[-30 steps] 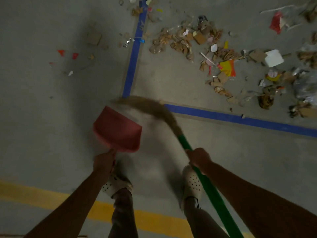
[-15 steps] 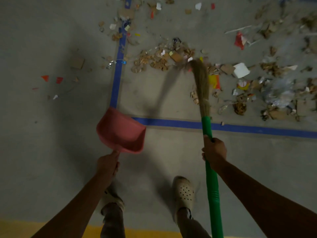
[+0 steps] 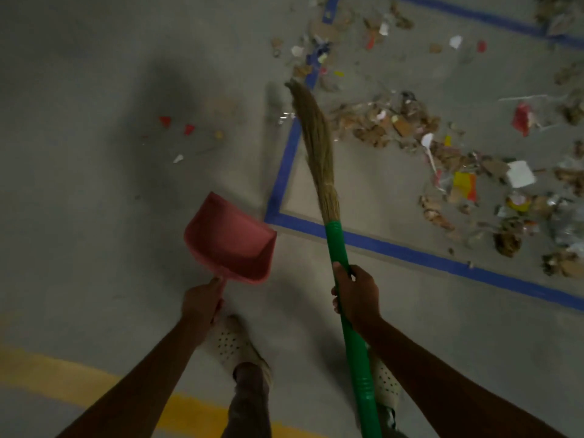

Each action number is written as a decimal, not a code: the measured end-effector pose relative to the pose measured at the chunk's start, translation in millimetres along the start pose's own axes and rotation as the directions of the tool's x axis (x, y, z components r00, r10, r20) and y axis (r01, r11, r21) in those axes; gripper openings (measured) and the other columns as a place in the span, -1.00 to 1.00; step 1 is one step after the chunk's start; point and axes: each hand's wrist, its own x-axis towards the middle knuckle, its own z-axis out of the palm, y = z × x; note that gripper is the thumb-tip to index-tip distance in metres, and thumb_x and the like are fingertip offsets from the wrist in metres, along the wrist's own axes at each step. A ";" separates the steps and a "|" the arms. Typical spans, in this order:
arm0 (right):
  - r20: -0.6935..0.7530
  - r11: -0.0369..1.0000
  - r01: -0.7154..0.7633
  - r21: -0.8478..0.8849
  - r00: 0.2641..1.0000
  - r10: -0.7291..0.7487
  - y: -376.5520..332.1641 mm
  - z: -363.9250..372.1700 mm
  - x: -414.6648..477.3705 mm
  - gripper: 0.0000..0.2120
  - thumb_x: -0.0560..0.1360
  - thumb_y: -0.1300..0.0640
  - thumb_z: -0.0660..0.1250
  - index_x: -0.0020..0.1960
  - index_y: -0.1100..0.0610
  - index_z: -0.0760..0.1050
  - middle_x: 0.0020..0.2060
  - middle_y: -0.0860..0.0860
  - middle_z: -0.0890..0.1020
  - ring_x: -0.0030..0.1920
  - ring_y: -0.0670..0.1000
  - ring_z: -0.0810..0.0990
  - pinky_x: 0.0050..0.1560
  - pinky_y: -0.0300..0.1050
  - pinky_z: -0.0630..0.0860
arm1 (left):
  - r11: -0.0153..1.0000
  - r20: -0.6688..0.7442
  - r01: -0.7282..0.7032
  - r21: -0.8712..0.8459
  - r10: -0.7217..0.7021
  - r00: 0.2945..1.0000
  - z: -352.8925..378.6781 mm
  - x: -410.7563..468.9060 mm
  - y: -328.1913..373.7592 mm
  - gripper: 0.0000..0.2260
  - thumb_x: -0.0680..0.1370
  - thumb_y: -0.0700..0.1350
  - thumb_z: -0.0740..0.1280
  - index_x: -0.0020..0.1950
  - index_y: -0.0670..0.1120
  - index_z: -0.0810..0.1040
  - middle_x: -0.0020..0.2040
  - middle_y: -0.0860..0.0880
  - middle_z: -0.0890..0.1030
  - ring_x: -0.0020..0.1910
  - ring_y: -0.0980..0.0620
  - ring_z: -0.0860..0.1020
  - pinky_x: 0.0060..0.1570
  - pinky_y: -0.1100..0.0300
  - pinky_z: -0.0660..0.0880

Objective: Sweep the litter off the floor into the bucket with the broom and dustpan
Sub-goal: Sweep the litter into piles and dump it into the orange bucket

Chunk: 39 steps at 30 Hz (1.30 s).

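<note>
One broom (image 3: 317, 143), one dustpan (image 3: 232, 238), two hands (image 3: 202, 303).

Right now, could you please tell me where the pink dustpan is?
In the head view, the pink dustpan is held in the left hand, left of the broom and just outside the blue tape corner.

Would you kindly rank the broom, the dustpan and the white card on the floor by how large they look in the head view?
1. Broom, longest by far.
2. Dustpan.
3. White card, smallest, though it lies farther from the camera.
</note>
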 end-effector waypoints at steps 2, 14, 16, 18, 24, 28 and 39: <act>0.053 0.998 0.028 -0.053 0.998 -0.025 -15.7 38.9 -3.9 -0.77 0.63 -0.05 0.30 -0.02 0.11 0.52 -0.34 0.10 0.63 -0.49 -0.05 0.54 -0.48 -0.20 0.52 | 0.999 -0.053 0.020 -0.044 -0.022 0.998 -38.6 10.4 -3.2 -0.55 0.62 0.12 0.32 -0.29 -0.20 0.55 -0.47 -0.14 0.47 -0.64 0.01 0.30 -0.53 0.29 0.19; 0.419 0.935 0.206 -0.288 0.905 -0.071 -91.5 254.7 -25.6 -0.68 0.61 -0.06 0.33 -0.16 0.17 0.52 -0.36 0.13 0.61 -0.42 0.11 0.57 -0.32 0.06 0.59 | 0.970 -0.254 0.063 -0.233 -0.123 0.959 -236.5 57.5 -22.0 -0.48 0.57 0.19 0.38 -0.30 -0.24 0.49 -0.40 -0.19 0.47 -0.55 0.01 0.32 -0.49 0.23 0.21; 0.445 0.913 0.230 -0.336 0.893 -0.061 -95.8 282.2 -18.0 -0.69 0.60 -0.09 0.32 -0.14 0.15 0.51 -0.33 0.14 0.63 -0.41 0.14 0.59 -0.31 0.09 0.62 | 0.968 -0.261 0.073 -0.242 -0.138 0.955 -244.0 65.3 -21.9 -0.46 0.55 0.24 0.38 -0.31 -0.24 0.49 -0.40 -0.18 0.47 -0.55 0.01 0.32 -0.50 0.23 0.22; 0.466 0.880 0.248 -0.405 0.884 -0.035 -101.2 306.7 -3.9 -0.66 0.58 -0.16 0.29 -0.14 0.11 0.49 -0.25 0.17 0.66 -0.31 0.22 0.66 -0.25 0.15 0.64 | 0.968 -0.266 0.082 -0.239 -0.146 0.953 -245.6 74.2 -20.6 -0.44 0.54 0.26 0.38 -0.30 -0.23 0.50 -0.42 -0.17 0.47 -0.56 0.02 0.32 -0.50 0.23 0.22; 0.363 0.850 0.089 -0.519 0.923 0.124 -122.0 328.4 75.6 -0.55 0.64 -0.07 0.26 0.08 0.36 0.56 -0.30 0.15 0.63 -0.40 0.09 0.58 -0.38 -0.16 0.48 | 0.966 -0.259 0.097 -0.240 -0.160 0.953 -225.8 98.9 -1.2 -0.44 0.51 0.32 0.37 -0.30 -0.19 0.48 -0.40 -0.15 0.49 -0.57 0.03 0.31 -0.52 0.26 0.20; 0.200 0.922 -0.088 -0.376 0.964 0.174 -124.0 297.9 138.1 -0.59 0.66 -0.04 0.23 0.11 0.35 0.51 -0.17 0.19 0.61 -0.32 0.09 0.57 -0.35 -0.10 0.49 | 0.978 -0.251 0.096 -0.183 -0.141 0.958 -197.6 111.5 21.9 -0.45 0.52 0.33 0.36 -0.27 -0.18 0.49 -0.39 -0.13 0.52 -0.60 0.06 0.31 -0.57 0.29 0.20; -0.317 0.970 -0.242 0.027 0.918 0.238 -131.8 137.6 200.6 -0.50 0.57 -0.28 0.15 0.00 0.16 0.55 -0.15 0.17 0.68 -0.15 0.23 0.69 -0.06 0.23 0.66 | 0.991 -0.168 0.111 -0.070 -0.121 0.978 -93.0 109.6 119.8 -0.45 0.53 0.29 0.37 -0.29 -0.20 0.50 -0.42 -0.12 0.51 -0.60 0.06 0.30 -0.56 0.28 0.19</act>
